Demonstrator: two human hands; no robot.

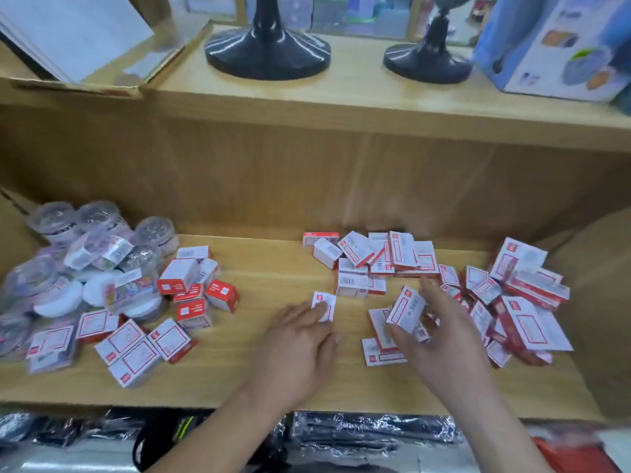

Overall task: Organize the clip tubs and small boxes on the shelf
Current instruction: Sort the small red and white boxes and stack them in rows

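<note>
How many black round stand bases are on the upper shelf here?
2. The larger base stands left of centre on the upper shelf; the smaller base stands to its right, beside the blue box. More may sit beyond the frame's edges.

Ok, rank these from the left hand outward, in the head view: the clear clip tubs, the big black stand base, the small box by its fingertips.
1. Small box, at the left hand's fingertips.
2. Clear clip tubs, far left.
3. Big black stand base, upper shelf.
</note>
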